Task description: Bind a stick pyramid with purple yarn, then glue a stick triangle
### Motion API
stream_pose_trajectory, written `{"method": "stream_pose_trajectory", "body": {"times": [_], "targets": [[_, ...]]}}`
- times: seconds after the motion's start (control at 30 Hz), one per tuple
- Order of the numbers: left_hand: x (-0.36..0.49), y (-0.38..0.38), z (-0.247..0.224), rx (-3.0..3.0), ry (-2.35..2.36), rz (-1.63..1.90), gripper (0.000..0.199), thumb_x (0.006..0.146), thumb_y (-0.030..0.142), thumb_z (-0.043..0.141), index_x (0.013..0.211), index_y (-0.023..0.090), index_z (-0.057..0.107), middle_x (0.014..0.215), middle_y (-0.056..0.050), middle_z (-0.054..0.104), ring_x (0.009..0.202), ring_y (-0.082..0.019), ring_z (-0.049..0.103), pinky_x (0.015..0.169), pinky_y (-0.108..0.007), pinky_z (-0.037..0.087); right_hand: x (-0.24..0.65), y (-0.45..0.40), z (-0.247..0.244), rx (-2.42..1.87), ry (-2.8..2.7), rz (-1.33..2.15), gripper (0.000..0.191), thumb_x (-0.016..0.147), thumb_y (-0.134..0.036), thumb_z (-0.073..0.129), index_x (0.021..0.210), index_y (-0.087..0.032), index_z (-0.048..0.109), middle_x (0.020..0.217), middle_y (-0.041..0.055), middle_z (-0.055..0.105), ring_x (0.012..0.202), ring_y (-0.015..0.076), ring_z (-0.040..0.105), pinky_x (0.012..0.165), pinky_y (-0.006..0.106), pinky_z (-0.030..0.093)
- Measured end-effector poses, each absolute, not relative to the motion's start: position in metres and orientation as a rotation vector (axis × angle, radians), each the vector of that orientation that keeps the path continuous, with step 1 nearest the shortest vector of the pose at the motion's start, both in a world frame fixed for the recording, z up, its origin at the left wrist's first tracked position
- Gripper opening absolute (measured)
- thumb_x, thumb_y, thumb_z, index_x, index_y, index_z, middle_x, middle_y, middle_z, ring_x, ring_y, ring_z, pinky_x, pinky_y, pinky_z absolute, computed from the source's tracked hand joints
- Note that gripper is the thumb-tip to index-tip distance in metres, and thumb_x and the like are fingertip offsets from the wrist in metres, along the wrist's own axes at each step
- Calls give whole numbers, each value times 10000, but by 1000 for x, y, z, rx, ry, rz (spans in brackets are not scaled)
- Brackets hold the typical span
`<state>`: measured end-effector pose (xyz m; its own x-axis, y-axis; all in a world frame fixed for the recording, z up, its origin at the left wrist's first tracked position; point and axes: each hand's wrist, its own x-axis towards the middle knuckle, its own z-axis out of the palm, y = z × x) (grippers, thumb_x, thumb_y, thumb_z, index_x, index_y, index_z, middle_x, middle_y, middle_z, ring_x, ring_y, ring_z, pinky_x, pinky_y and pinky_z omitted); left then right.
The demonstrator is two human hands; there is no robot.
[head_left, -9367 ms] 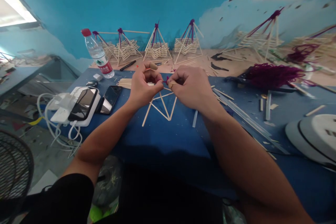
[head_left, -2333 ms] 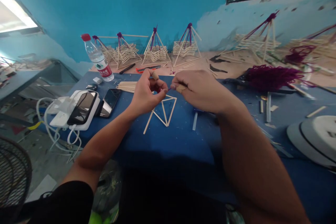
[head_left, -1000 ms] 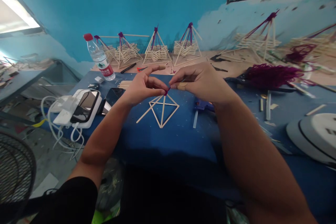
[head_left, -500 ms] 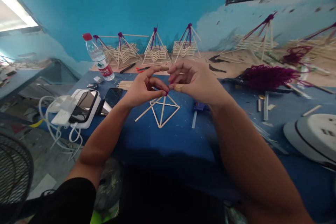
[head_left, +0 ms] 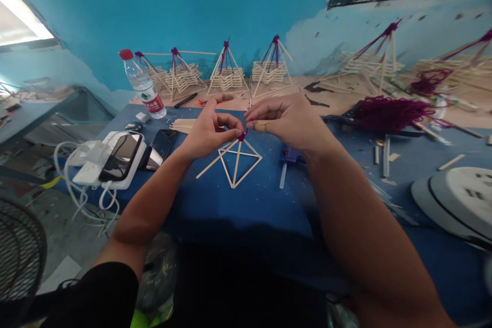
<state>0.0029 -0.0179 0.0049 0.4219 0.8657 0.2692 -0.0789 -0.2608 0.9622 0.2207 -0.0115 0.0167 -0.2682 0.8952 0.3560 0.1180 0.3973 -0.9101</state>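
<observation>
A small pyramid frame of thin wooden sticks (head_left: 236,168) stands on the blue tabletop, with one longer stick reaching out to the left. Purple yarn (head_left: 242,137) is bound around its tip. My left hand (head_left: 210,130) pinches the wrapped tip between thumb and forefinger, its other fingers partly raised. Just right of it, my right hand (head_left: 286,120) is closed, thumb against fingertips, on the yarn; the strand itself is mostly hidden by the fingers. A yellowish wrap (head_left: 260,126) sits around the right thumb.
Finished stick structures (head_left: 227,74) with purple tops line the wall. A bottle (head_left: 144,84), phones (head_left: 121,156) and a power strip (head_left: 86,169) are left. A blue glue gun (head_left: 292,155) lies beside my right hand; a purple yarn heap (head_left: 395,114) and a white round device (head_left: 457,200) are further right.
My right hand's fingers have drawn closer together and tipped slightly downward near the tip. My left hand keeps its pinch there, and the stick frame stays put.
</observation>
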Motion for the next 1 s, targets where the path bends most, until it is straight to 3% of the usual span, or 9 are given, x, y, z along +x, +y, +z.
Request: {"method": "stream_pose_trajectory", "body": {"times": [0.13, 0.4, 0.63, 0.87, 1.0], "targets": [[5, -16, 3, 1495, 701, 1084, 734, 733, 182, 897, 1280, 207, 408, 793, 55, 733, 691, -112, 688, 685, -262, 477, 222, -15, 19, -914, -1692, 1028, 282, 657, -446, 1007, 751, -253, 824, 803, 30, 810, 790, 210, 748, 751, 358, 639], [7, -15, 0, 1278, 781, 1218, 657, 721, 219, 919, 1188, 201, 456, 808, 51, 743, 679, -101, 685, 675, -257, 518, 217, -16, 18, -922, -1726, 1008, 160, 723, -334, 928, 808, -224, 849, 815, 41, 811, 740, 176, 709, 687, 329, 583], [9, -14, 0, 1258, 843, 1280, 602, 757, 183, 900, 1146, 223, 443, 775, 82, 713, 651, -99, 689, 645, -242, 515, 206, -19, 12, -894, -1667, 1023, 318, 664, -352, 997, 849, -204, 784, 812, 46, 788, 767, 192, 735, 687, 331, 578], [10, -14, -2, 1282, 856, 1298, 545, 782, 140, 872, 1145, 215, 471, 769, 86, 734, 653, -94, 702, 680, -248, 534, 200, -22, 10, -923, -1710, 897, 106, 741, -248, 874, 792, -205, 791, 787, 36, 763, 742, 179, 695, 677, 337, 551], [10, -12, -3, 1287, 796, 1318, 533, 791, 125, 856, 1127, 228, 456, 761, 98, 714, 656, -87, 692, 669, -238, 520, 202, -20, 11, -910, -1676, 866, 106, 717, -255, 834, 756, -213, 744, 800, 29, 757, 746, 175, 681, 680, 336, 541]]}}
